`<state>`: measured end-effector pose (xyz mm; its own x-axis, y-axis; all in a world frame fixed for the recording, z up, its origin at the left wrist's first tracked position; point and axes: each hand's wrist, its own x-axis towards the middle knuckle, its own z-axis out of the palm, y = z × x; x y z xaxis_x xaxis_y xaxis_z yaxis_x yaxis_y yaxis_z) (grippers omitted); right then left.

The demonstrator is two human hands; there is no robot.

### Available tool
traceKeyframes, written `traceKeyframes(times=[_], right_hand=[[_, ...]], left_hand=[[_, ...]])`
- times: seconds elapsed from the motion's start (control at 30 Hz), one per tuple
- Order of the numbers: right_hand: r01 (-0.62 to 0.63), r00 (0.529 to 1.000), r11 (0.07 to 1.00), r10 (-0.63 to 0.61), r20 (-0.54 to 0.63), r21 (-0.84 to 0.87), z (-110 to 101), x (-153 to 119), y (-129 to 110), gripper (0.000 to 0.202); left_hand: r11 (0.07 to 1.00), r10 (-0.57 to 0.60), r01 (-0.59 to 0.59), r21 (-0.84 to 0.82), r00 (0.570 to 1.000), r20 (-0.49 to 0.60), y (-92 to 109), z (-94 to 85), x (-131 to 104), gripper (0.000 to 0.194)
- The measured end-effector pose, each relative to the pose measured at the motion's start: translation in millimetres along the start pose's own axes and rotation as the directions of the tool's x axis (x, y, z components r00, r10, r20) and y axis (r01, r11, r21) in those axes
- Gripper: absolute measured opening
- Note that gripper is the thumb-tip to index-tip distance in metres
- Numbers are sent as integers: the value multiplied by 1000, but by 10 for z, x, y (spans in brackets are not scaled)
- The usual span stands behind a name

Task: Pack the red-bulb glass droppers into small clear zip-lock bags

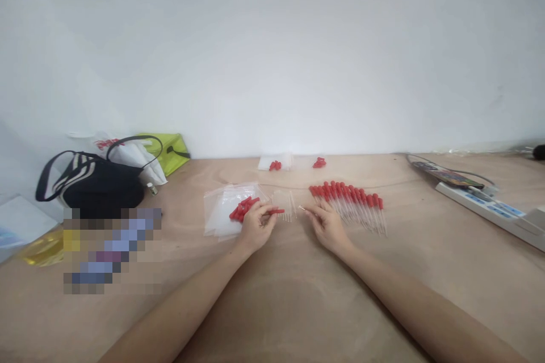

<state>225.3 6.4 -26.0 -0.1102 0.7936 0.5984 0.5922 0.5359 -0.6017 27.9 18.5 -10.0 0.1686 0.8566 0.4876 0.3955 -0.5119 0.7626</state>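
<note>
Red cap point(279, 211), likely soft and light, sits pinched in my left hand point(258, 227) beside red pile point(242, 210); hold by sides. My right hand point(327, 226) pinches slim piece point(302, 208), too small to identify; probably fragile, best gripped mid-length.

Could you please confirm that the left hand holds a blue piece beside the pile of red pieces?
Not quite: the head view shows a red piece in the left hand, not a blue one, beside the pile of red pieces.

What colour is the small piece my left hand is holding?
The piece is red, best seen in the head view.
</note>
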Motion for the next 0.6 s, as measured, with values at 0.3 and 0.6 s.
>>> traceKeyframes(times=[0.3, 0.6], right_hand=[[58, 994, 998, -60, 87, 27, -39, 6, -154, 24], [100, 986, 995, -101, 132, 15, -46, 4, -170, 16]], left_hand=[[994, 65, -74, 86, 993, 100, 70, -17, -47, 10], [974, 114, -143, 176, 979, 167, 87, -1, -14, 15]])
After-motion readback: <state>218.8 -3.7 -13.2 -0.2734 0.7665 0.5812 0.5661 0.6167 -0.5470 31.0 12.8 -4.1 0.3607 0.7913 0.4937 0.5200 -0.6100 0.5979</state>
